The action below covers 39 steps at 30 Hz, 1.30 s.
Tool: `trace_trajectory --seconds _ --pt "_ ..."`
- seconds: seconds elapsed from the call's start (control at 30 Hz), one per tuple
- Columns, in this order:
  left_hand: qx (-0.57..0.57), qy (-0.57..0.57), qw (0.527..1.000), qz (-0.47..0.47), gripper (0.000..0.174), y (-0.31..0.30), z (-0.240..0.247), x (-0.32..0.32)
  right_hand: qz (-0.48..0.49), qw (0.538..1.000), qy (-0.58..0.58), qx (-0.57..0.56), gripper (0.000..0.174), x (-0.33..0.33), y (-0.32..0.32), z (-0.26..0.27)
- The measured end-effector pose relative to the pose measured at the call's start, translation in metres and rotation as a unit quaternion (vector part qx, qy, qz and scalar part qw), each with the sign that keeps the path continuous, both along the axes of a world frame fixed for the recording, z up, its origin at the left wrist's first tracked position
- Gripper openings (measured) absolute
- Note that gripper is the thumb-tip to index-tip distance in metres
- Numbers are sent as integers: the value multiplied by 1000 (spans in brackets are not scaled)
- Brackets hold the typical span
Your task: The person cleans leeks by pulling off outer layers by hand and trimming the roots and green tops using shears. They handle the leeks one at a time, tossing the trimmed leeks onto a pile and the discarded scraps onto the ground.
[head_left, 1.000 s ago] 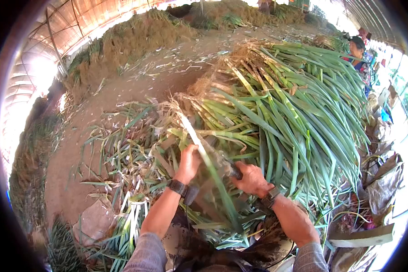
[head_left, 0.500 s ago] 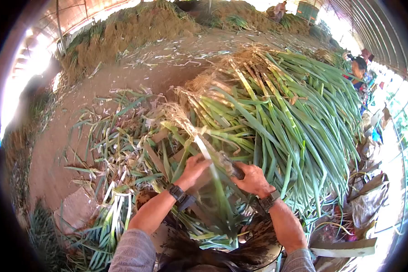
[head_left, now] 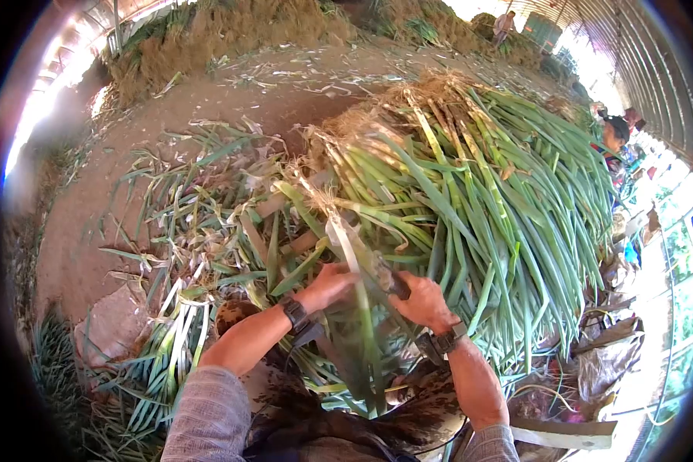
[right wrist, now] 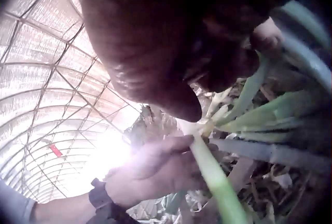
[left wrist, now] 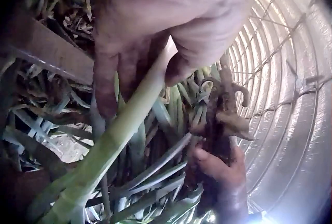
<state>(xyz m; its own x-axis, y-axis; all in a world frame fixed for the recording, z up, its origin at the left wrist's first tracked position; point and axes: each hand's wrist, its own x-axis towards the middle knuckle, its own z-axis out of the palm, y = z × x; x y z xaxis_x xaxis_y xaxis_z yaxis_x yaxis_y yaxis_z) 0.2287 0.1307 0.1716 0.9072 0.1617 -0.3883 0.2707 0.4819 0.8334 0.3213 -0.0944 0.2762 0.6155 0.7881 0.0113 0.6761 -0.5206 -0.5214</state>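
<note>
My left hand [head_left: 329, 286] grips a long green onion [head_left: 366, 327], its fingers and thumb around the pale stalk. The roots point away from me and the green leaves hang toward my knees. In the left wrist view the white stalk [left wrist: 129, 115] slants down from the palm of the left hand [left wrist: 181, 11]. My right hand [head_left: 425, 302] holds a dark, dirt-caked tool [head_left: 383, 273] just right of the stalk, its far end toward the roots. Bent metal parts show on that tool [left wrist: 220, 115] in the left wrist view; its exact kind I cannot tell.
A big heap of green onions [head_left: 493, 200] lies ahead and to the right, roots facing left. Stripped leaves [head_left: 200, 208] litter the ground at left, near several white-stalked onions [head_left: 177, 339]. A pale board [head_left: 566, 433] lies at lower right. Another person [head_left: 614, 135] is beyond the heap.
The head view has swung and tipped downward. My left hand has shifted round the stalk, and the green onion stands straighter toward me. The right hand keeps hold of the dark tool.
</note>
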Motion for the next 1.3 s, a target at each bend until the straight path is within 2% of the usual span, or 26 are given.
trace_trajectory --seconds 0.03,0.07,0.13,0.2,0.3,0.43,0.47,0.53,0.7,0.83,0.9,0.97,1.07,1.13,1.3 --pt "31 17 999 -36 32 -1 -2 0 4 1000 1 -27 45 2 1 5" --pt "28 16 999 -36 32 -3 -4 0 9 998 2 -55 44 3 1 8" --pt "32 35 998 -36 36 -3 -6 -2 17 999 -25 -41 41 2 -1 3" --pt "47 37 998 -25 37 -3 -5 -4 -10 997 12 -78 45 -1 -2 6" --pt "73 38 996 -14 41 -8 6 -8 8 995 18 -93 47 2 -3 1" --pt "78 27 997 -3 44 -10 1 -10 -1 997 21 -75 43 3 -3 -9" --pt "77 26 997 -5 44 -9 -2 -7 1 999 -9 -51 42 5 -4 -16" --pt "37 35 998 -43 41 -4 -5 -5 5 999 -39 -26 42 2 0 -13" --pt "1 54 998 -32 39 -8 -3 -8 -12 998 -22 -66 42 7 6 -5" --pt "-37 72 996 -29 29 -1 -6 -10 -25 999 -11 -34 39 -1 7 -3" --pt "-46 69 996 -34 26 0 -9 -10 30 996 -5 -83 44 5 8 -2" --pt "-57 66 996 -32 22 1 -14 -13 16 997 8 -69 46 5 8 -4" --pt "-83 32 996 -19 21 2 -18 -19 -4 1000 4 -24 50 12 2 -24" --pt "-173 -9 984 26 22 7 -13 -23 -4 1000 -17 10 51 16 0 -23" --pt "-246 -64 966 41 21 18 -12 -29 31 998 32 -43 47 10 2 -10"
